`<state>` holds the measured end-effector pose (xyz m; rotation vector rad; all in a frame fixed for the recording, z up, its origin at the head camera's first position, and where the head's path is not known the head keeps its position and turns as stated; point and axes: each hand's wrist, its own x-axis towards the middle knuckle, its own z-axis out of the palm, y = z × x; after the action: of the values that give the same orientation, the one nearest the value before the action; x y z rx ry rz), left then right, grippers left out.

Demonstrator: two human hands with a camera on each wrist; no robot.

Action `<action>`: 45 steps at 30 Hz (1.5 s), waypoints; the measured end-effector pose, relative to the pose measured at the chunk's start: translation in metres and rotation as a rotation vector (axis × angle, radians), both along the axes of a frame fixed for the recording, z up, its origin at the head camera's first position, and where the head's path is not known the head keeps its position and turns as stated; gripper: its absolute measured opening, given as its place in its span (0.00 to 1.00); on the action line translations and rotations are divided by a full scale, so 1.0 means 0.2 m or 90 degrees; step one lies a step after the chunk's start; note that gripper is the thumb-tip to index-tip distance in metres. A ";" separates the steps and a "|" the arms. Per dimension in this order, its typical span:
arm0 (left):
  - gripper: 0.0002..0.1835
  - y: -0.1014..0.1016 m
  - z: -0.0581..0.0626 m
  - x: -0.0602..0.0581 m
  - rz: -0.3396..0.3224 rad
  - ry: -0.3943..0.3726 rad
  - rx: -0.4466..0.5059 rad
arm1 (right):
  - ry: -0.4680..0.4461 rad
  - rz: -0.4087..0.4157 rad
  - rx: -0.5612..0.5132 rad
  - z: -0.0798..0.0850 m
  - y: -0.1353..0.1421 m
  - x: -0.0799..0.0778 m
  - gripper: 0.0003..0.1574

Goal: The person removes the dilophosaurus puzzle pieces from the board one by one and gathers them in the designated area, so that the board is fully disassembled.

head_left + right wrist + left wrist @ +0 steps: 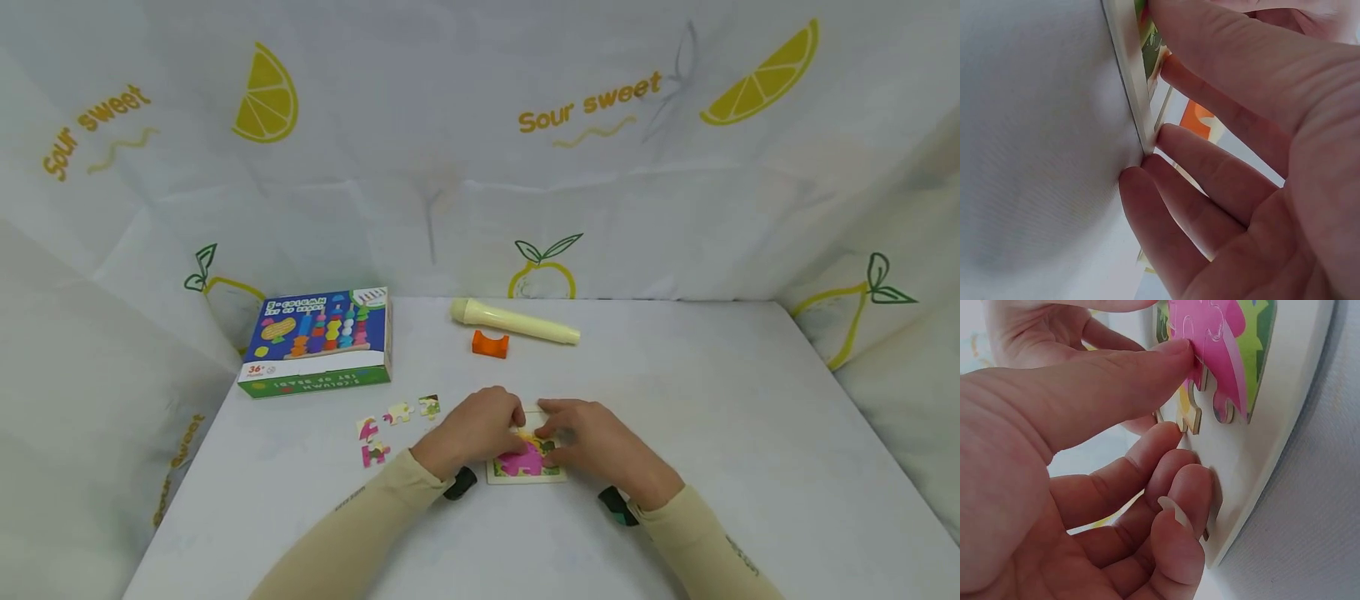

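White cloth [420, 208] printed with lemons hangs in soft creases behind a smooth white table [712, 375]. At the table's middle lies a shallow, pale tray [527, 480], partly filled with a pink and green puzzle. The hands are close together over it: the left hand [480, 421] presses pink pieces with its thumb, its fingers loosely bent; the right hand [603, 437] touches the tray's right side, fingers extended. Knobbed loose pieces [398, 412] lie left of them. Farther back are a glossy cardboard box [315, 342], a rounded cream stick [517, 321] and a notched orange block [490, 344]. Only the left wrist view reveals the pieces' woody edges and the tray's bare bed; the right wrist view shows the raised rim and the table's fine weave, and the head view the loose pieces.
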<state>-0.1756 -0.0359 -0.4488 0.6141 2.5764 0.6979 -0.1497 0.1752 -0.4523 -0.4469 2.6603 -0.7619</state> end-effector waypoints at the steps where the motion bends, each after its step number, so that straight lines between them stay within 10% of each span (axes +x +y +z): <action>1: 0.12 0.00 0.00 0.00 0.002 -0.001 0.000 | -0.001 0.000 0.001 0.00 0.00 0.00 0.16; 45: 0.06 -0.03 -0.03 -0.03 0.041 -0.030 0.095 | -0.006 -0.014 0.008 -0.01 0.00 -0.01 0.18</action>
<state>-0.1824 -0.0417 -0.4545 0.5559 2.5258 0.9224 -0.1511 0.1753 -0.4538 -0.4100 2.6638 -0.7510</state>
